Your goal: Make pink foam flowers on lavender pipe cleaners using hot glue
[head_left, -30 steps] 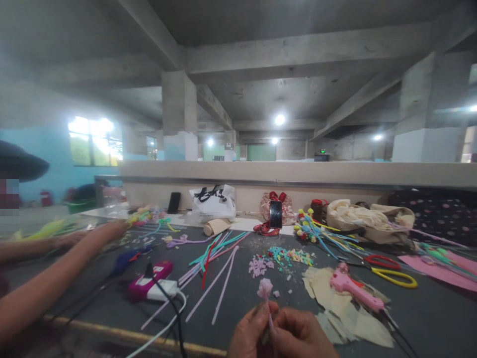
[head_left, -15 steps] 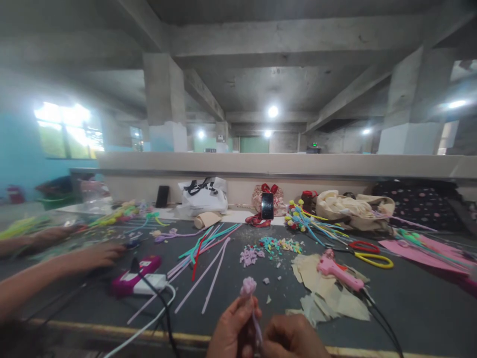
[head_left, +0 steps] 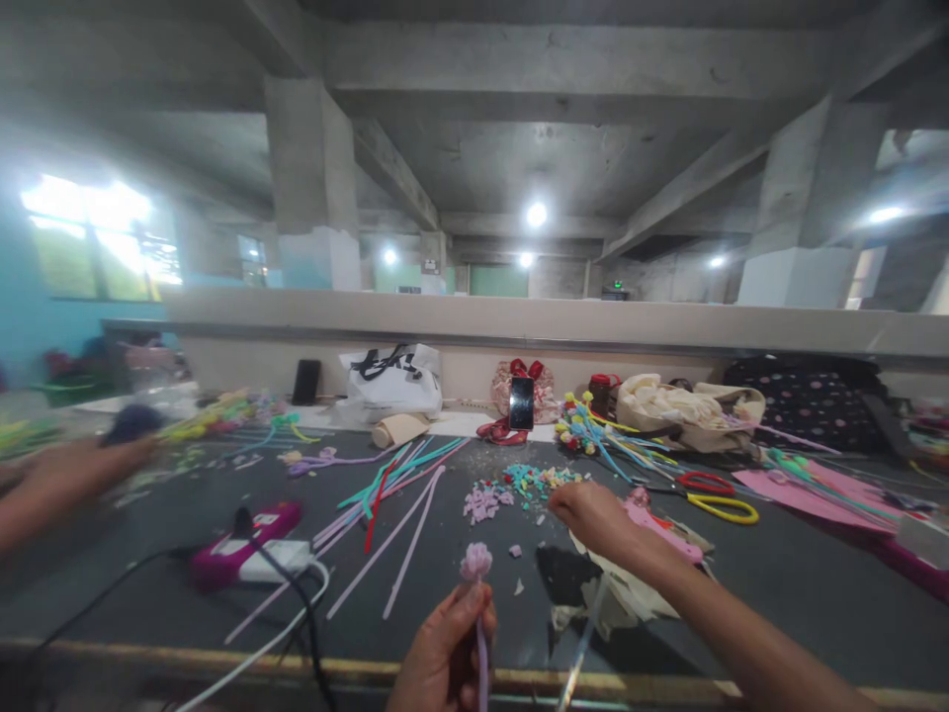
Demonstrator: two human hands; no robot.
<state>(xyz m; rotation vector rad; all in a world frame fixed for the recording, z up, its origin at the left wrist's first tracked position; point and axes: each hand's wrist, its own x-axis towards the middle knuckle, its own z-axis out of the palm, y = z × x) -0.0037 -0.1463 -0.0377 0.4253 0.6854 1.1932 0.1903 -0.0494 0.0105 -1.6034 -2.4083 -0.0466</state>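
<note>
My left hand (head_left: 449, 643) pinches the lilac stem of a small flower (head_left: 475, 562) just below its fluffy head, which stands upright near the table's front edge. My right hand (head_left: 585, 509) is stretched forward over the table, fingers drawn together; whether anything small is between them is hidden. It is beside a pile of small turquoise and yellow pieces (head_left: 535, 482) and partly covers the pink glue gun (head_left: 682, 542), which lies on torn beige paper (head_left: 642, 593). Small lilac pieces (head_left: 487, 501) lie in a heap ahead of my left hand.
Lilac, turquoise and red fuzzy stems (head_left: 378, 494) lie left of centre. A magenta and white power strip (head_left: 259, 554) with cables is nearer. Yellow and red-handled scissors (head_left: 723, 508) lie right. A phone (head_left: 521, 403) stands at the back. At far left is a co-worker's arm (head_left: 74, 475).
My right hand has left the flower's stem and moved forward and right to the glue gun. My left hand still holds the flower. The view has shifted slightly; the co-worker's arm has moved left.
</note>
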